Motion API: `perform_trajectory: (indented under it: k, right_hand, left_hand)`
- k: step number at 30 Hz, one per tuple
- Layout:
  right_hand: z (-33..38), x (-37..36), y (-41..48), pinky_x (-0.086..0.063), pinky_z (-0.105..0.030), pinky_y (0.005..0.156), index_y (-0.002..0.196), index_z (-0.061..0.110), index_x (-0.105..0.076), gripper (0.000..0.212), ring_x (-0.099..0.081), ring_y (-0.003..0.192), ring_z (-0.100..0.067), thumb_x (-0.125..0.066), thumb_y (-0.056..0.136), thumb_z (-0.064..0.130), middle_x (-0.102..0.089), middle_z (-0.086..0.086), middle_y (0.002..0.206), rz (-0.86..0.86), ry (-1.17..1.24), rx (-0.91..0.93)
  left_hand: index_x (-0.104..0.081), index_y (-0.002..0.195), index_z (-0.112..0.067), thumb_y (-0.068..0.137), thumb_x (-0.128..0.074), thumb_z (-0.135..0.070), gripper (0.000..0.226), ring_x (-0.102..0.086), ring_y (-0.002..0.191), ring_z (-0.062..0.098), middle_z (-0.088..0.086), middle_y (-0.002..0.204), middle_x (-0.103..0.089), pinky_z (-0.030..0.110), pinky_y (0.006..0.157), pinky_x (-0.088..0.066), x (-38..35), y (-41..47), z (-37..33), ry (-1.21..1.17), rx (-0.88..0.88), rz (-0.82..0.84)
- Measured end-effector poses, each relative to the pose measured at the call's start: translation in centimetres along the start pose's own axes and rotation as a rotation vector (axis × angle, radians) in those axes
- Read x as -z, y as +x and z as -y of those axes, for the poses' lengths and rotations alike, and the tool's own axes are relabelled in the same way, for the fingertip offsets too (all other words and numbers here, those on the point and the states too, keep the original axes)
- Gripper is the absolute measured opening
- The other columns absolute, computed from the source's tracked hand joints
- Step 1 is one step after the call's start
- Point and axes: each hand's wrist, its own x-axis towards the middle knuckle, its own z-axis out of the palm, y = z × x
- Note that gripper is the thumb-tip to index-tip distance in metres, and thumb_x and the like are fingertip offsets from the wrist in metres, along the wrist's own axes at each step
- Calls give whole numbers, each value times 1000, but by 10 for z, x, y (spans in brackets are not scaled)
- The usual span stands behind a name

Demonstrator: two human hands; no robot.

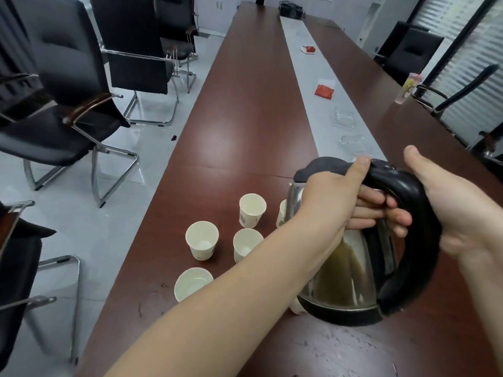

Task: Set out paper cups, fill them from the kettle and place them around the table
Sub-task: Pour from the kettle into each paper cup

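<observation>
Kettle (pixel 353 268) is held tilted over the near end of the table (pixel 245 104), just right of the paper cups (pixel 202 240). Four cups stand upright in a loose cluster and look unfilled. A half-hidden cup (pixel 281 213) shows behind the kettle body. Step judged: start of filling, with nothing set round the table yet.

Grip: left hand (pixel 332 205) reaches across from the left, fingers curled through the loop of the handle (pixel 408 191), thumb laid along the lid top. Right hand (pixel 468 213) lies against the handle's outer side, thumb up. Its fingers are hidden behind the handle, so I cannot tell whether it grips or only steadies.

Risks from here:
- The left forearm covers the view of the cups nearest the kettle, so aim there is partly blind and an overshoot wets the table.
- The cups are light and close together — a stream on a rim, or a brush from the kettle body, could tip one into its neighbour.
- The thumb rests on the lid, and pressure on a catch could open it mid-pour.
- Two hands share one handle — if one lets go before the other bears the load, the kettle swings.
</observation>
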Motion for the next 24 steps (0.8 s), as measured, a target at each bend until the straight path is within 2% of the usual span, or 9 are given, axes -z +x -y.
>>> perform_trajectory:
  k: [2,6,11,17,21,24]
  right_hand:
    - [4,-14,7,-36,-23,30,64,7,-47,65,-35,25,-19,-33,89,65,-35,-8,34,-13,5,-23]
    - [7,-33,19,-36,-21,31,52,4,-47,73,-35,26,-20,-36,87,67,-35,-10,36,-49,-4,-88]
    - [12,-50,36,-37,-22,32,57,5,-52,68,-36,27,-18,-40,88,64,-39,-11,45,-64,18,-117]
    - [18,-65,52,-37,-20,31,52,6,-53,68,-36,27,-17,-40,91,60,-39,-9,43,-45,-15,-144]
    - [20,-70,59,-36,-19,30,41,9,-53,74,-35,26,-17,-37,92,60,-39,-8,38,-9,-53,-161]
    - [23,-72,61,-35,-17,31,43,8,-50,75,-36,25,-18,-35,92,61,-38,-6,35,4,-112,-188]
  left_hand:
    - [-58,61,-5,96,-49,-44,53,-61,41,8,0,46,-61,17,45,-52,13,8,-3,-5,19,0]
    - [-57,58,-6,95,-50,-45,54,-61,41,9,1,46,-60,19,46,-52,33,21,-9,13,67,-3]
    - [-56,58,-6,96,-50,-44,54,-60,39,8,0,43,-59,18,44,-52,50,35,-13,13,111,-36]
    - [-58,59,-4,96,-51,-43,54,-62,43,12,2,45,-61,21,48,-54,64,44,-14,-17,141,-93]
    - [-59,61,-3,96,-50,-43,54,-60,38,9,0,42,-60,20,45,-53,68,47,-12,-44,168,-118]
    - [-60,61,-3,96,-50,-43,54,-60,38,8,0,43,-60,19,44,-53,70,49,-10,-68,171,-137]
